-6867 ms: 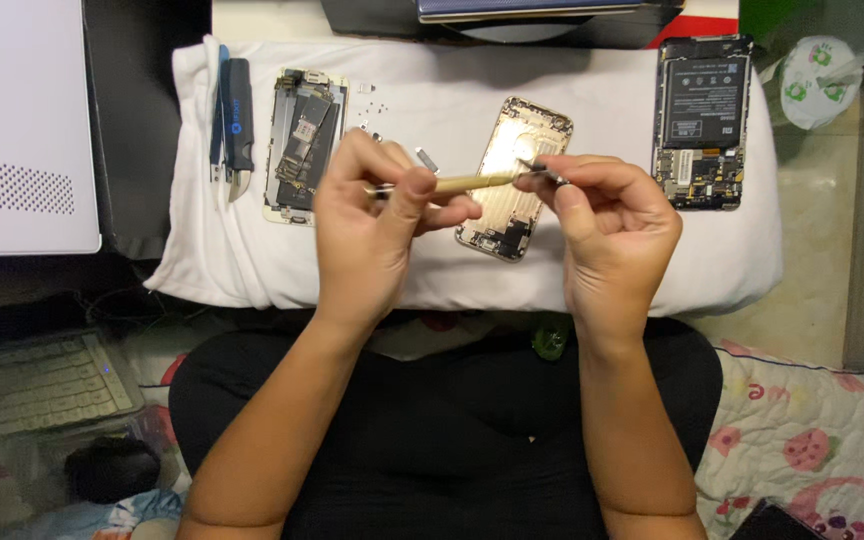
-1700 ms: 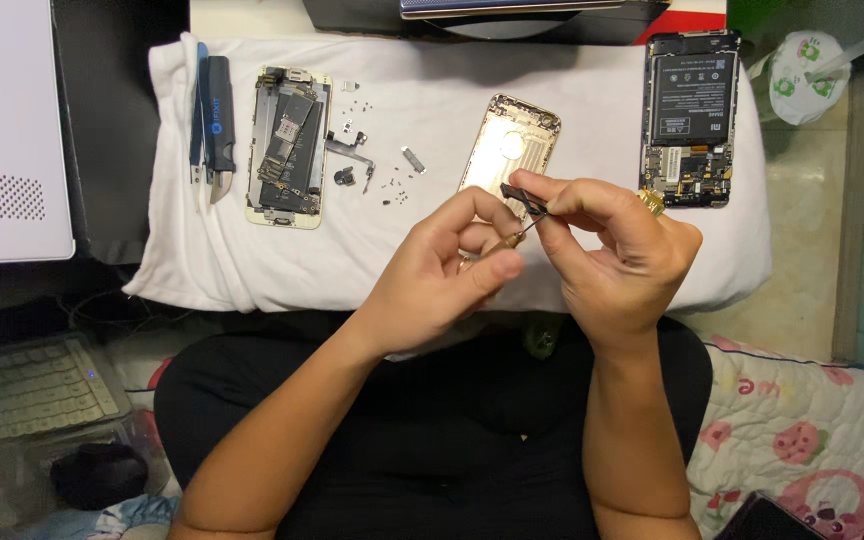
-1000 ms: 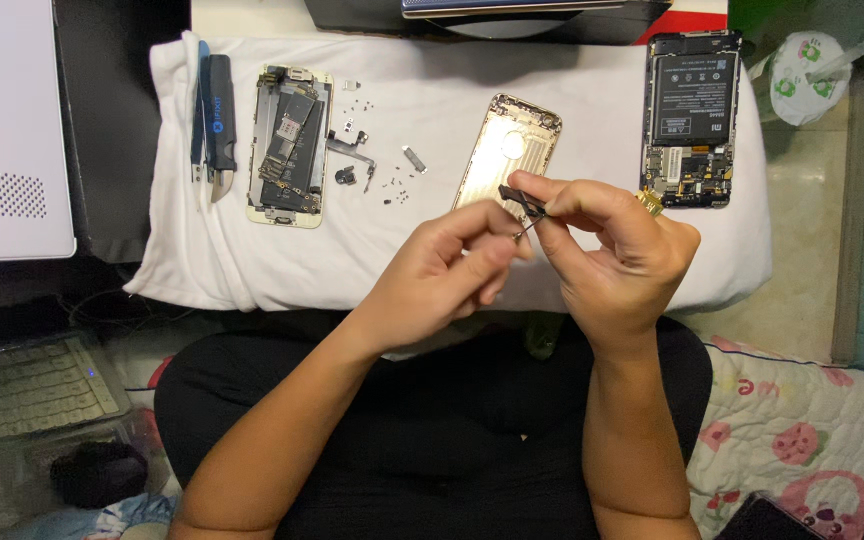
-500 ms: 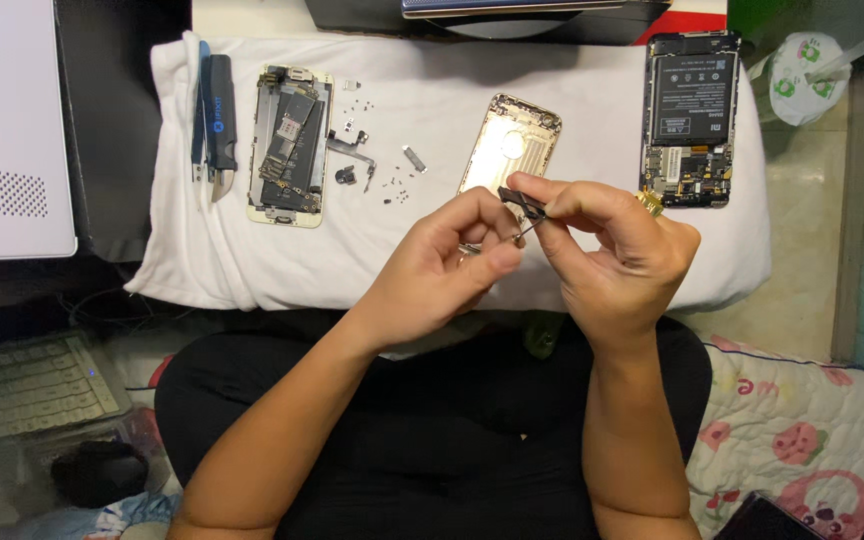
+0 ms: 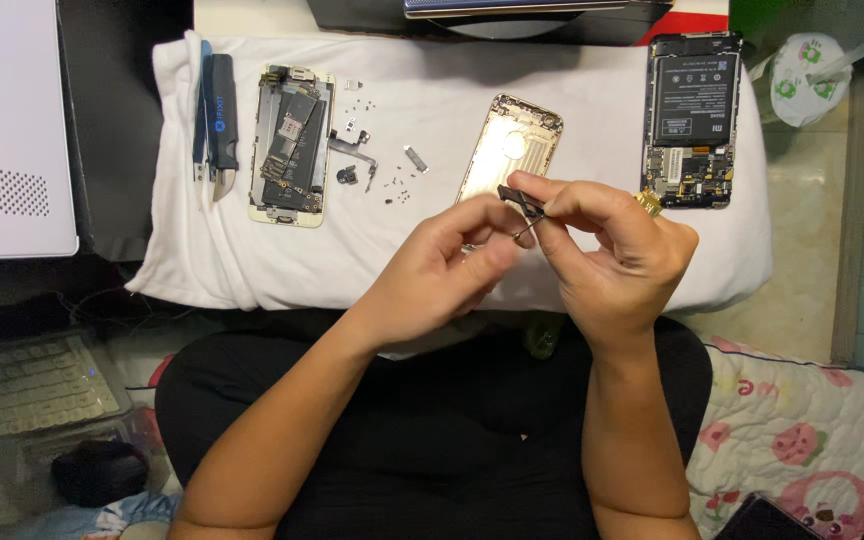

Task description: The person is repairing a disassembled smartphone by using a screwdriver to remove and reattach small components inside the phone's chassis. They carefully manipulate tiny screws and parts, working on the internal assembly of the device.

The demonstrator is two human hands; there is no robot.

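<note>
- Small dark part [image 5: 518, 197] is up in the air just in front of the gold phone shell [image 5: 508, 150], pinched at the fingertips of the right hand [image 5: 617, 260].
- Left hand [image 5: 452, 265] has its fingers bunched together, tips touching the same part from below.
- White cloth [image 5: 432, 260] under the shell also holds an opened phone [image 5: 292, 145] with loose screws [image 5: 392, 190] beside it, well left of the shell.
- Another opened phone with its battery showing [image 5: 692, 120] sits right of the shell.

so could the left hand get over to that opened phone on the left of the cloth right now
Probably yes, once it lets go. The left hand is pinching a small dark part together with the right hand. Between it and the opened phone lies only white cloth with tiny loose screws.
</note>
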